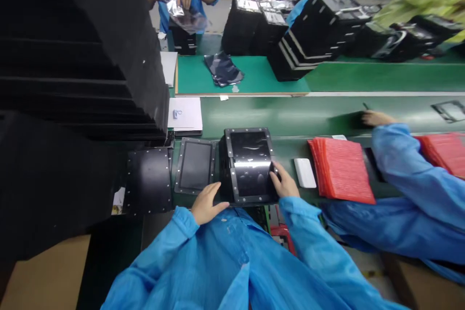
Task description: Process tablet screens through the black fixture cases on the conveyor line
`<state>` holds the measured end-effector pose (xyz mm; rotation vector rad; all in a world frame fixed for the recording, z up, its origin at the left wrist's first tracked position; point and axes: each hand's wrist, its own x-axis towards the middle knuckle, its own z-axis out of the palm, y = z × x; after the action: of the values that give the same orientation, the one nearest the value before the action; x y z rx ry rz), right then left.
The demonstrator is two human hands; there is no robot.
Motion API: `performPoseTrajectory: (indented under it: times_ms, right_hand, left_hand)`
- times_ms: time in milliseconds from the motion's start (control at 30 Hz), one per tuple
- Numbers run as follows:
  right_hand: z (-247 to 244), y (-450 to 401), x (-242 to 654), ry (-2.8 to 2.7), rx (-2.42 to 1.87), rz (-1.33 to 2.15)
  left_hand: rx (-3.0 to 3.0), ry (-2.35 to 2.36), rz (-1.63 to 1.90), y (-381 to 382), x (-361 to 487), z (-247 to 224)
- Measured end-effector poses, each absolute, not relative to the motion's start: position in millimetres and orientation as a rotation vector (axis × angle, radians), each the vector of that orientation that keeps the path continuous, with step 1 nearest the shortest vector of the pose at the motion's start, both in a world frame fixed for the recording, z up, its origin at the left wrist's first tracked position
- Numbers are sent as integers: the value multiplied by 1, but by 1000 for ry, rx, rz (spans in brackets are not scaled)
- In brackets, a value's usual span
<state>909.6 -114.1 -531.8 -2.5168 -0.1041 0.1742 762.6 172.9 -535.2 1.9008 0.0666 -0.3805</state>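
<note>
A stack of black framed panels (250,143) with glossy centres and small studs along the borders stands on the green bench in front of me. My right hand (284,182) rests at the stack's right edge, its thumb and fingers apart around the side. Near the lower left corner of the stack is my left hand (209,203), thumb and fingers spread, holding nothing. One framed panel (196,164) lies flat left of the stack. Further left sits a darker studded black panel (148,179).
Tall black stacks (119,34) rise at the left. A white box (304,173) and red bubble bags (341,169) lie right. A co-worker's hand (378,118) reaches across the bench there. Opposite, another person handles clear film near black stacks (241,26).
</note>
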Motion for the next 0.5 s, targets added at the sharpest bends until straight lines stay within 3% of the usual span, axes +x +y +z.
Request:
performPoseTrajectory:
  times_ms: [267, 400, 500]
  right_hand:
    - [-558, -145, 836, 279, -1963, 304]
    - [-560, -155, 852, 128, -1869, 408]
    - [-564, -150, 908, -68, -1785, 531]
  left_hand:
    - [1595, 462, -252, 83, 794, -559]
    - [1615, 547, -189, 83, 803, -549]
    - [1619, 571, -117, 97, 862, -544]
